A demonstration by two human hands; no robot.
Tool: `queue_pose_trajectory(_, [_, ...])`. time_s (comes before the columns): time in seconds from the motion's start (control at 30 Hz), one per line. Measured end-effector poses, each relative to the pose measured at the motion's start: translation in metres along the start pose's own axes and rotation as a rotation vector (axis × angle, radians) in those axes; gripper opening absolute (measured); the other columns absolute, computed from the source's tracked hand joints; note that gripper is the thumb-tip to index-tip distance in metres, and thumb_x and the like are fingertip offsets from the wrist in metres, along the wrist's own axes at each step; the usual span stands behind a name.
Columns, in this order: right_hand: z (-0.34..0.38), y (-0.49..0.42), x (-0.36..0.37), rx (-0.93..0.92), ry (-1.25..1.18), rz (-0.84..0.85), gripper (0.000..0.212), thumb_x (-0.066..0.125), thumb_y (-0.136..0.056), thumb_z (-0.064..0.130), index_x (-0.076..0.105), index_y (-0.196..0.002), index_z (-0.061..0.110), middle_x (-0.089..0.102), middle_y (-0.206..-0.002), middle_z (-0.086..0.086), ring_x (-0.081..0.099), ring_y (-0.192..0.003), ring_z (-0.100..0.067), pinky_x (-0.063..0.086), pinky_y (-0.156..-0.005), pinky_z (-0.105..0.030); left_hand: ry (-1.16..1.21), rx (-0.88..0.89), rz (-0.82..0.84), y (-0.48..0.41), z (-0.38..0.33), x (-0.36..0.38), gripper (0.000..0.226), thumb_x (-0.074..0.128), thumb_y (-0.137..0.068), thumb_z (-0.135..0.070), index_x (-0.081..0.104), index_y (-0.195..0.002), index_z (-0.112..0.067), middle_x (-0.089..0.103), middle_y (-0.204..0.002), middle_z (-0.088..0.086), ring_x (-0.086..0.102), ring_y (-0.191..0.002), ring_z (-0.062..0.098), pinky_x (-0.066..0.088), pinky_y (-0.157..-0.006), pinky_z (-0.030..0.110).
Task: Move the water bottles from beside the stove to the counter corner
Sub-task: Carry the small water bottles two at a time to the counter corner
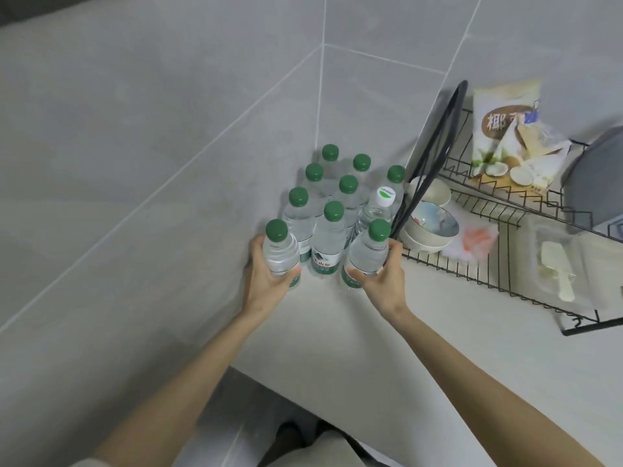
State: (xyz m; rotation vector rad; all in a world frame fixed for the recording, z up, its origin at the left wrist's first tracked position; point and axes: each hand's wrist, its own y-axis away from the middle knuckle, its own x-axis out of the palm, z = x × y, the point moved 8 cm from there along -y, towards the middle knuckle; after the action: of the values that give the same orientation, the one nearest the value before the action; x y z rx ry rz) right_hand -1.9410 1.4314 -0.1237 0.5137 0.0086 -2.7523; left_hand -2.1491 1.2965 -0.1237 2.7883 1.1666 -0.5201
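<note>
Several clear water bottles with green caps [333, 210] stand upright in a cluster in the counter corner [320, 315], against the tiled walls. One bottle among them has a white cap [386, 196]. My left hand [266, 281] is wrapped around the front-left bottle [279, 251], which stands at the cluster's edge. My right hand [384, 279] grips the front-right bottle [369, 252] beside the dish rack. Both held bottles are upright, their bases at or near the counter.
A black wire dish rack [488, 274] stands right of the bottles, holding bowls [431, 224], a snack bag [505, 129], a grey lid [593, 183] and a plastic container [556, 264]. Grey tiled wall [135, 163] closes the left side. The counter's front edge [303, 399] runs below my arms.
</note>
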Motion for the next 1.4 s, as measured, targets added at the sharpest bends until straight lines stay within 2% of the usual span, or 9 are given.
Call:
queue_pose_trajectory(0.2, [-0.003, -0.008, 0.011, -0.052, 0.032, -0.033, 0.070, 0.083, -0.067, 0.008, 0.039, -0.120, 0.022, 0.050, -0.118, 0.000, 0.051, -0.108, -0.013, 0.041, -0.092, -0.022, -0.047, 0.005, -0.013, -0.005, 0.009, 0.003, 0.077, 0.083, -0.063, -0.020, 0.037, -0.124, -0.028, 0.059, -0.120, -0.005, 0.058, -0.108, 0.014, 0.047, -0.096, 0.031])
queue_pose_trajectory(0.37, [0.000, -0.011, 0.009, -0.082, 0.122, -0.077, 0.073, 0.082, -0.063, 0.008, 0.042, -0.124, 0.010, 0.040, -0.115, 0.001, 0.036, -0.110, -0.014, 0.034, -0.093, -0.020, -0.053, -0.052, -0.004, -0.009, 0.012, 0.002, 0.080, 0.083, -0.059, -0.025, 0.037, -0.123, -0.034, 0.062, -0.115, -0.011, 0.061, -0.102, 0.014, 0.050, -0.090, 0.033])
queue_pose_trajectory(0.63, [-0.009, -0.006, 0.007, -0.038, 0.089, -0.025, 0.078, 0.082, -0.069, 0.011, 0.037, -0.133, 0.015, 0.040, -0.121, -0.001, 0.045, -0.111, -0.018, 0.044, -0.100, -0.036, -0.057, -0.050, 0.023, -0.003, 0.012, 0.003, 0.083, 0.079, -0.066, -0.026, 0.032, -0.134, -0.029, 0.055, -0.131, -0.006, 0.057, -0.116, 0.016, 0.047, -0.099, 0.039])
queue_pose_trajectory(0.73, [-0.012, 0.001, 0.001, -0.020, 0.022, -0.014, 0.068, 0.078, -0.075, 0.007, 0.040, -0.132, 0.013, 0.043, -0.129, -0.008, 0.051, -0.105, -0.016, 0.050, -0.095, -0.035, 0.007, -0.052, 0.007, 0.007, 0.015, 0.004, 0.072, 0.070, -0.076, -0.020, 0.030, -0.135, -0.024, 0.050, -0.135, 0.001, 0.054, -0.120, 0.016, 0.045, -0.102, 0.042])
queue_pose_trajectory(0.87, [-0.010, 0.011, -0.014, -0.033, 0.019, -0.050, 0.045, 0.070, -0.084, 0.010, 0.046, -0.122, 0.007, 0.051, -0.121, -0.008, 0.055, -0.101, -0.021, 0.046, -0.075, -0.013, 0.046, -0.085, -0.056, 0.031, 0.007, 0.001, 0.049, 0.058, -0.088, 0.000, 0.032, -0.124, -0.020, 0.048, -0.125, 0.006, 0.056, -0.107, 0.016, 0.045, -0.093, 0.030])
queue_pose_trajectory(0.97, [-0.014, 0.017, -0.021, 0.002, 0.025, 0.006, 0.032, 0.066, -0.087, 0.013, 0.049, -0.113, 0.009, 0.054, -0.112, -0.002, 0.058, -0.101, -0.023, 0.041, -0.077, -0.021, -0.009, -0.204, -0.103, 0.050, 0.009, -0.001, 0.042, 0.056, -0.089, -0.002, 0.039, -0.127, -0.008, 0.050, -0.123, 0.010, 0.053, -0.099, 0.017, 0.043, -0.085, 0.024])
queue_pose_trajectory(1.03, [-0.018, 0.022, -0.024, 0.031, 0.031, 0.057, 0.029, 0.064, -0.088, 0.013, 0.050, -0.113, 0.008, 0.055, -0.112, -0.002, 0.055, -0.101, -0.019, 0.039, -0.080, -0.021, -0.073, -0.268, -0.028, 0.061, 0.013, 0.004, 0.035, 0.053, -0.090, -0.003, 0.046, -0.124, -0.004, 0.052, -0.125, 0.010, 0.052, -0.098, 0.014, 0.041, -0.082, 0.022])
queue_pose_trajectory(1.2, [-0.028, 0.039, -0.035, 0.123, 0.086, 0.202, 0.031, 0.061, -0.088, 0.014, 0.053, -0.118, 0.012, 0.056, -0.114, 0.001, 0.051, -0.100, -0.017, 0.037, -0.085, -0.023, -0.106, -0.352, 0.154, 0.084, 0.012, 0.016, 0.028, 0.053, -0.091, -0.011, 0.053, -0.119, -0.014, 0.054, -0.128, 0.005, 0.056, -0.111, 0.022, 0.046, -0.095, 0.039])
queue_pose_trajectory(1.4, [-0.024, 0.071, -0.063, 0.150, 0.054, 0.163, 0.025, 0.060, -0.089, 0.015, 0.057, -0.113, 0.022, 0.061, -0.111, 0.003, 0.058, -0.092, -0.016, 0.043, -0.065, -0.015, -0.076, -0.376, 0.348, 0.107, -0.004, 0.033, 0.024, 0.052, -0.092, -0.015, 0.051, -0.116, -0.020, 0.056, -0.108, 0.001, 0.054, -0.090, 0.016, 0.046, -0.075, 0.028])
